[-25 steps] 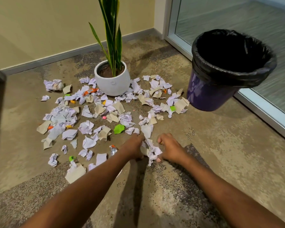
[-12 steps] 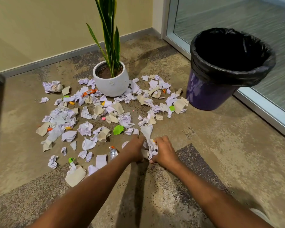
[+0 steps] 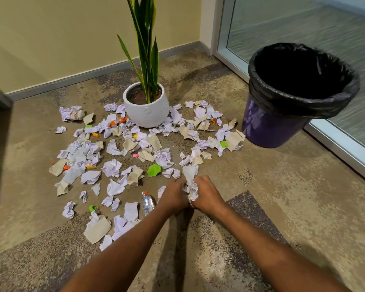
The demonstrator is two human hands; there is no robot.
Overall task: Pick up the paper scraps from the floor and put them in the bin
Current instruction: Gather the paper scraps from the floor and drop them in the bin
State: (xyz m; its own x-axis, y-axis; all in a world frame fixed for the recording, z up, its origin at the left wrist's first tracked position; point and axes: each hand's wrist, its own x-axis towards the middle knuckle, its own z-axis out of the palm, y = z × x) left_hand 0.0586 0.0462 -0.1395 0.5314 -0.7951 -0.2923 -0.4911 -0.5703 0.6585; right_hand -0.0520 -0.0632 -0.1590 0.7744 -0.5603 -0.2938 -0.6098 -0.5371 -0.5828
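Two hands meet over the carpet (image 3: 261,207): our left hand (image 3: 173,197) and right hand (image 3: 208,197) both curl around one wad of paper scraps (image 3: 191,190). Beyond them loose scraps (image 3: 112,167) ring the plant pot (image 3: 145,114); open carpet runs right to the bin (image 3: 272,127) beside the glass wall (image 3: 303,24).
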